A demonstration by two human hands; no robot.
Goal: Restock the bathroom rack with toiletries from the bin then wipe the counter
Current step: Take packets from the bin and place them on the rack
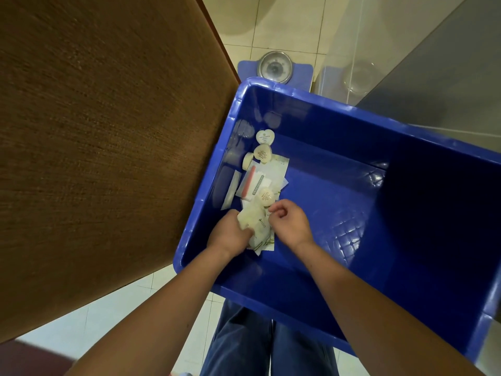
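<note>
Sachets (256, 225) sit gripped in the left hand (230, 236), inside the blue bin (325, 123) mid-frame. Right hand (291, 222) curls beside them, hold unclear.

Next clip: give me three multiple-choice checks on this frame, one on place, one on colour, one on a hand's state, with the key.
1. Where in the bin do the toiletries lie? A) by its left wall B) in its right corner C) all over its floor
2. The bin is: A) red B) green C) blue
3. The left hand: A) hangs idle B) grips packets C) is out of view
Key: 1A, the pile hugs the left wall; 2C, its walls are blue; 3B, its fingers curl round the bundle.
</note>
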